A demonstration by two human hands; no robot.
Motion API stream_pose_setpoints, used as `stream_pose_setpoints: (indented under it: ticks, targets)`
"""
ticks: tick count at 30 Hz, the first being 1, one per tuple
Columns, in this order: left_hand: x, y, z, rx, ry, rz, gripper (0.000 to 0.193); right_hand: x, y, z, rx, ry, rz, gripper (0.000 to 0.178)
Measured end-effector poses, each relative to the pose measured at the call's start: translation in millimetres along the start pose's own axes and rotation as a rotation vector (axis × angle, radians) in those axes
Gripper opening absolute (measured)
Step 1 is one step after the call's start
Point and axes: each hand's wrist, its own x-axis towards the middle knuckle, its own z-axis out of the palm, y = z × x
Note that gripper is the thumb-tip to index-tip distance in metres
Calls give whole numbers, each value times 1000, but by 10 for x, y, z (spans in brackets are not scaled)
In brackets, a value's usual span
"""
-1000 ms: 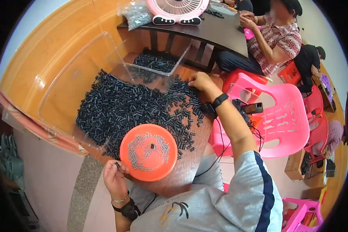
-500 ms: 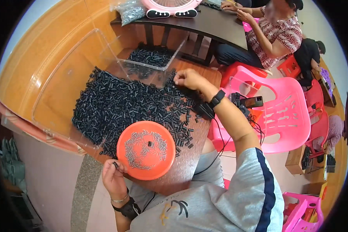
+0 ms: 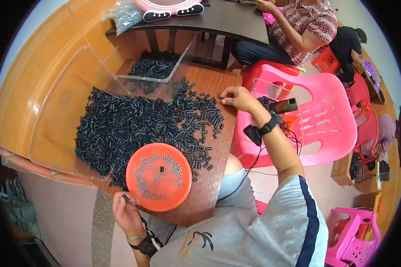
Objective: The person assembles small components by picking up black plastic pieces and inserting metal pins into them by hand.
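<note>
A wide heap of small black tube-shaped pieces [image 3: 129, 127] covers much of the brown wooden table [image 3: 209, 187]. At the heap's near edge stands a round orange tray [image 3: 185, 189] with many small silver metal pins [image 3: 158, 193] and one black piece [image 3: 162, 169] in it. Beside the tray's left rim, my left hand [image 3: 125, 212] pinches a small black piece [image 3: 125, 197] between thumb and fingers. My right hand [image 3: 237, 99] is over the table's right edge, just past the heap, fingertips together; whatever they hold is too small to make out.
A clear plastic bin [image 3: 60, 111] lies around the heap's far left side. Right of the table stands a pink chair [image 3: 334, 124] with a phone [image 3: 284, 106] and cables. Beyond are a dark table [image 3: 218, 22], a bag of metal parts [image 3: 128, 18] and a seated person [image 3: 303, 31].
My right hand has moved right and toward me, from the heap's far right part to the table's edge. The left hand keeps its black piece near the tray. The whole view has shifted slightly.
</note>
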Motion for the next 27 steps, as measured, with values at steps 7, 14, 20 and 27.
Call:
stream_pose_setpoints:
  ticks: [7,14,20,27]
  targets:
    - [-98,-5,-31,31,41,-11,16,26,-193,72,-197,33,10,20]
    - [-107,0,-22,41,33,-14,15,197,-121,62,-199,16,-44,19]
    - [-100,-8,-31,58,59,-6,16,346,-210,69,-246,-40,-54,21]
    - [-94,-25,-65,61,65,-1,17,424,-253,136,-229,-54,-64,23]
